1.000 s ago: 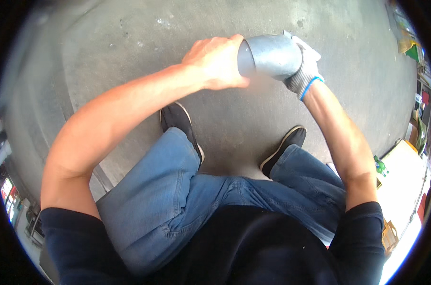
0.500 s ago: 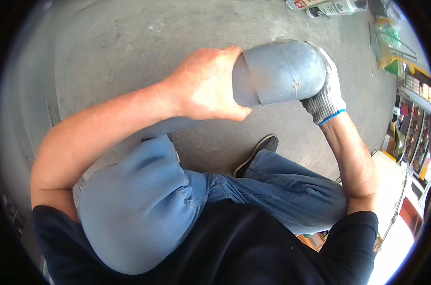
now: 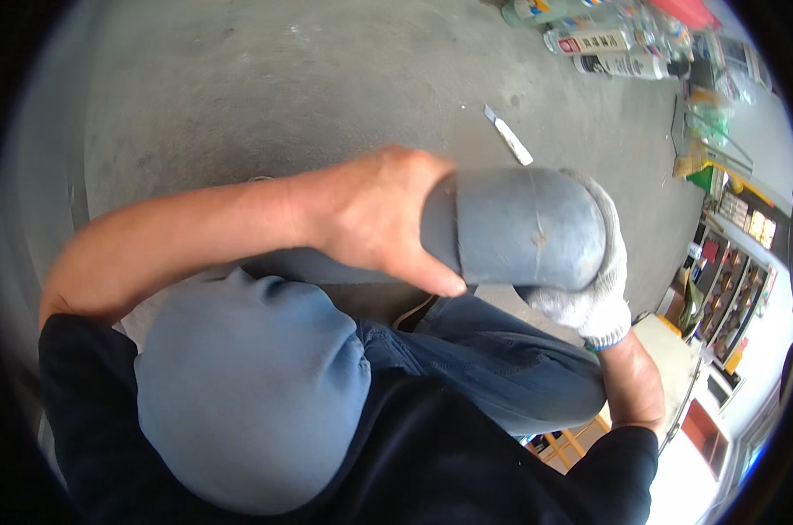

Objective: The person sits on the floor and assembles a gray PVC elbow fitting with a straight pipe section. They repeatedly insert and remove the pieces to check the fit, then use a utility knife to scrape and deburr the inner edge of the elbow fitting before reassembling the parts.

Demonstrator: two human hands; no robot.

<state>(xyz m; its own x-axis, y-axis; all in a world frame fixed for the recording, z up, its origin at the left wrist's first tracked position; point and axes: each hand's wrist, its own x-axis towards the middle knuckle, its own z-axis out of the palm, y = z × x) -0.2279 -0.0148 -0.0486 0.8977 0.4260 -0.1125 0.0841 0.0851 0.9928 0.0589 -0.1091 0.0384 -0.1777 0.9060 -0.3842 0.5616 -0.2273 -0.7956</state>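
Note:
A thick grey plastic pipe (image 3: 313,267) lies across in front of me, partly hidden under my left forearm. At its right end sits a rounded grey pipe elbow (image 3: 536,229) with a seam line. My bare left hand (image 3: 379,214) is wrapped round the pipe just left of the elbow, thumb on the near side. My right hand (image 3: 599,271), in a white knit glove, cups the curved outer end of the elbow; some of its fingers are hidden behind it. Beyond the elbow, a white utility knife (image 3: 508,137) lies on the floor, blade out.
Several bottles (image 3: 619,66) lie at the far right of the grey concrete floor (image 3: 239,96). Shelving (image 3: 736,293) with small goods stands along the right. My bent knee (image 3: 252,394) is close below the pipe.
Both hands and the pipe elbow sit lower in the picture. My right hand has come round toward the elbow's near side. The utility knife and more bottles now show as the view has shifted.

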